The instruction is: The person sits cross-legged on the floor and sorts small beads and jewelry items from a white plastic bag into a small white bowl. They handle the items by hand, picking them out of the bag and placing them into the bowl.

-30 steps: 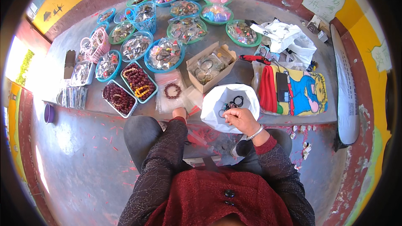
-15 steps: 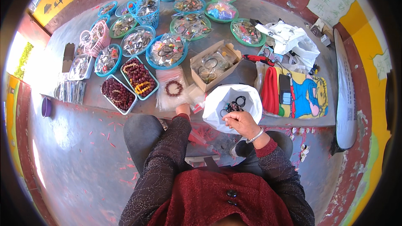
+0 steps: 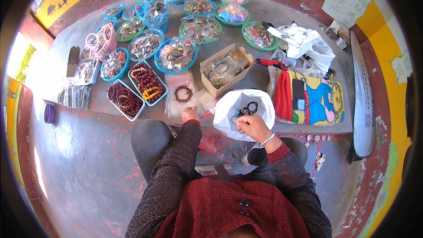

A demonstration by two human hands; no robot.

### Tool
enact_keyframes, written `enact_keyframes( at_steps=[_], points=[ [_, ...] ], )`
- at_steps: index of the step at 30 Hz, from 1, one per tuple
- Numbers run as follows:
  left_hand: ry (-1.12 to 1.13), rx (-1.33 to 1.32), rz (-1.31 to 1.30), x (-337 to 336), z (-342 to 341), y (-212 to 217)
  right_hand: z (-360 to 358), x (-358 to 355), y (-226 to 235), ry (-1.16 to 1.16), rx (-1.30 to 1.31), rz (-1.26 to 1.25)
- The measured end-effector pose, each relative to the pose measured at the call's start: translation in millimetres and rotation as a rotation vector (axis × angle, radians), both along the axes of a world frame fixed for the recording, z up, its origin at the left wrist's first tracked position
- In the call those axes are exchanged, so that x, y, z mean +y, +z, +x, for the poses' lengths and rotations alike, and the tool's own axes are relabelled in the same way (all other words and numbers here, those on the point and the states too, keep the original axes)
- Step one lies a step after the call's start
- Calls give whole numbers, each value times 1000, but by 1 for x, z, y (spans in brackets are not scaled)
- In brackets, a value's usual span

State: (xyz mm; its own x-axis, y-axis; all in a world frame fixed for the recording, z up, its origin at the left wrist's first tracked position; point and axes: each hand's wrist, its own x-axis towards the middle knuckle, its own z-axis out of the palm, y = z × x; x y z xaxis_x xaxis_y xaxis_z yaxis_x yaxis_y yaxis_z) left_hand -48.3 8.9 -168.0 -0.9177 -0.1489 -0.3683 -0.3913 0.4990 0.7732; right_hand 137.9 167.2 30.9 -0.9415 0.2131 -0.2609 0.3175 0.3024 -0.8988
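Lying loose inside the open white bag (image 3: 224, 128) is a small heap of dark bands (image 3: 247, 109). Over the bag's near rim, the right hand (image 3: 252, 128) has thumb and fingertips narrow together; whether they hold something, I cannot tell. The left hand (image 3: 190, 114), curled, rests at the lower edge of the clear plastic sleeves (image 3: 175, 108); its grip is hidden. One beaded bracelet (image 3: 183, 93) lies on these sleeves, unwrapped. As I judge, pieces in the cardboard box (image 3: 233, 83) and blue basket (image 3: 172, 71) are already packed, while the bands are left unpacked. Compared with half a second ago, the left hand sits slightly more leftward; the right hand is nearly unchanged.
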Motion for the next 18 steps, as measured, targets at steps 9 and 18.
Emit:
enact_keyframes(
  at_steps=[9,18],
  points=[
    [157,-47,695,12,7,58,1,8,-19,-26,45,89],
    [-203,-594,1231,-5,64,199,6,-6,21,-104,362,309]
  ],
)
